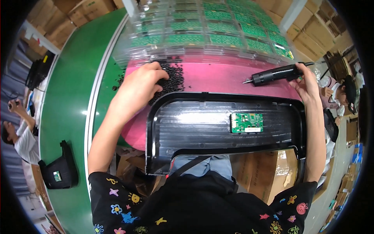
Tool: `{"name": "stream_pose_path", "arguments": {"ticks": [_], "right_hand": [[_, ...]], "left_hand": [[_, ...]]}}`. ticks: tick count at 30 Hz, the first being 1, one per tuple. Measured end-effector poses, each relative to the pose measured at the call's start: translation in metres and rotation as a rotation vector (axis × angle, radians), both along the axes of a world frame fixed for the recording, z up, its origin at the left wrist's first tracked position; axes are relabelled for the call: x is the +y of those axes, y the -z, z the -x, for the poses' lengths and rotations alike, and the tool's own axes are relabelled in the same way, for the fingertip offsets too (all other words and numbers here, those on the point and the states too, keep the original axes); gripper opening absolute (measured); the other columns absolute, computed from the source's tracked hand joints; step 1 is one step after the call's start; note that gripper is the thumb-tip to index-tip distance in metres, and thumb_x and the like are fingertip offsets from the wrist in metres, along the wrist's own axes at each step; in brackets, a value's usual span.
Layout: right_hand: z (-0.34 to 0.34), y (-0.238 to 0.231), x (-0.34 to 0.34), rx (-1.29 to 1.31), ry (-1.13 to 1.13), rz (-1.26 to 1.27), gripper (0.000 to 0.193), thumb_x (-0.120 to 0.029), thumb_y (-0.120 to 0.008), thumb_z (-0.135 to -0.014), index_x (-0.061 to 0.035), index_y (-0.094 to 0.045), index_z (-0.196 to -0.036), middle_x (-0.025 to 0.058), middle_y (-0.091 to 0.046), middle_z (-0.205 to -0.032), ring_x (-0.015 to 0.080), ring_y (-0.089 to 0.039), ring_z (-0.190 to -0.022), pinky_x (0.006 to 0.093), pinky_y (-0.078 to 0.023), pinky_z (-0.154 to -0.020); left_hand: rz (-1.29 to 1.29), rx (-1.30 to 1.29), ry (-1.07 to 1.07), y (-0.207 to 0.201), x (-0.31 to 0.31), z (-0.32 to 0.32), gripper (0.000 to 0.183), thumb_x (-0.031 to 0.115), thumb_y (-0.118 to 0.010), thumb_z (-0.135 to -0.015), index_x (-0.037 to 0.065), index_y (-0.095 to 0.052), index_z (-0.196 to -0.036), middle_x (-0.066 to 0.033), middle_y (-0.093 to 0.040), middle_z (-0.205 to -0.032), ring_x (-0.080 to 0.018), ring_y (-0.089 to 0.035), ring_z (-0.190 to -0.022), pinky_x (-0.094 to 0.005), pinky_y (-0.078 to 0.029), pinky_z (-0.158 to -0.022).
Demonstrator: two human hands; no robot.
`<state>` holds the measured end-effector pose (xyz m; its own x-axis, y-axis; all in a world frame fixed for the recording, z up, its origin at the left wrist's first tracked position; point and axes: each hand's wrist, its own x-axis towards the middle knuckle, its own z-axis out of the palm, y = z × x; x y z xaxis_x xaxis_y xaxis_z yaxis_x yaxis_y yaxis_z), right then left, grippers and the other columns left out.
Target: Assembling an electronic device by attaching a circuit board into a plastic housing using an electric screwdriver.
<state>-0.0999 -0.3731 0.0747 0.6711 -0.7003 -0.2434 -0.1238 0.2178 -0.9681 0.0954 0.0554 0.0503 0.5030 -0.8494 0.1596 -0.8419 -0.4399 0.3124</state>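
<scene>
My left hand is over a heap of small black pieces, apparently screws, on the pink mat. Its fingers curl down at the heap, thumb and forefinger apart, with nothing visible between them. On the right, my right hand grips the rear end of a black electric screwdriver, whose bit points left above the mat. In front of me lies a black plastic housing, its hollow side up, reaching over the near table edge. A green circuit board sits inside it, right of the middle.
Clear plastic trays of green circuit boards are stacked behind the mat. To the left runs a green belt carrying another black housing with a board. Cardboard boxes stand below the near edge. Other people are at both sides.
</scene>
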Motion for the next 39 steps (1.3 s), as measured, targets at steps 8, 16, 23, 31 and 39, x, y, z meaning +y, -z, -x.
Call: {"name": "stream_pose_path", "arguments": {"ticks": [8, 16, 23, 31, 39], "right_hand": [[-0.063, 0.007, 0.102, -0.592, -0.226, 0.169, 0.038, -0.024, -0.061, -0.097, -0.0002, -0.047, -0.123, 0.0099, -0.061, -0.1, 0.0179, -0.06, -0.089, 0.0326, -0.05, -0.081], [-0.043, -0.026, 0.144, -0.844, -0.134, -0.084, 0.05, -0.046, -0.05, -0.098, -0.0026, -0.047, -0.121, 0.0052, -0.051, -0.09, 0.0176, -0.052, -0.082, 0.0442, -0.046, -0.083], [0.001, -0.042, 0.166, -1.02, -0.164, -0.216, 0.053, -0.041, -0.051, -0.096, 0.0031, -0.045, -0.125, 0.0049, -0.044, -0.092, 0.0164, -0.047, -0.083, 0.0413, -0.037, -0.088], [0.031, -0.05, 0.174, -1.165, -0.199, -0.087, 0.048, -0.042, -0.06, -0.089, -0.0015, -0.047, -0.111, 0.0027, -0.044, -0.085, 0.0079, -0.043, -0.053, 0.0262, -0.037, -0.059], [0.047, -0.06, 0.17, -1.271, -0.19, 0.11, 0.04, -0.031, -0.069, -0.077, -0.0083, -0.043, -0.098, 0.0005, -0.047, -0.082, 0.0054, -0.052, -0.049, 0.026, -0.044, -0.057]], "left_hand": [[0.129, -0.021, 0.016, 0.007, 0.0, -0.009, 0.016, -0.002, -0.067, -0.074, -0.002, -0.069, -0.091, -0.0166, -0.064, -0.085, -0.0373, -0.063, -0.083, -0.0436, -0.05, -0.075], [0.347, 0.147, 0.144, -0.031, -0.041, 0.01, 0.016, 0.0, -0.071, -0.076, -0.003, -0.07, -0.091, -0.0136, -0.067, -0.082, -0.0235, -0.066, -0.07, -0.0319, -0.052, -0.066], [0.499, 0.425, 0.417, -0.055, -0.098, 0.051, 0.013, 0.004, -0.075, -0.077, -0.001, -0.071, -0.089, -0.0074, -0.068, -0.077, -0.0172, -0.067, -0.073, -0.0282, -0.052, -0.065], [0.307, 0.656, 0.452, -0.053, -0.104, 0.053, 0.011, 0.006, -0.071, -0.083, -0.001, -0.07, -0.091, -0.0085, -0.071, -0.083, -0.0169, -0.068, -0.076, -0.0284, -0.054, -0.068], [0.447, 0.537, 0.694, -0.038, -0.113, 0.045, 0.012, 0.006, -0.074, -0.08, 0.0, -0.069, -0.089, -0.0102, -0.069, -0.081, -0.0234, -0.068, -0.074, -0.0302, -0.052, -0.064]]}}
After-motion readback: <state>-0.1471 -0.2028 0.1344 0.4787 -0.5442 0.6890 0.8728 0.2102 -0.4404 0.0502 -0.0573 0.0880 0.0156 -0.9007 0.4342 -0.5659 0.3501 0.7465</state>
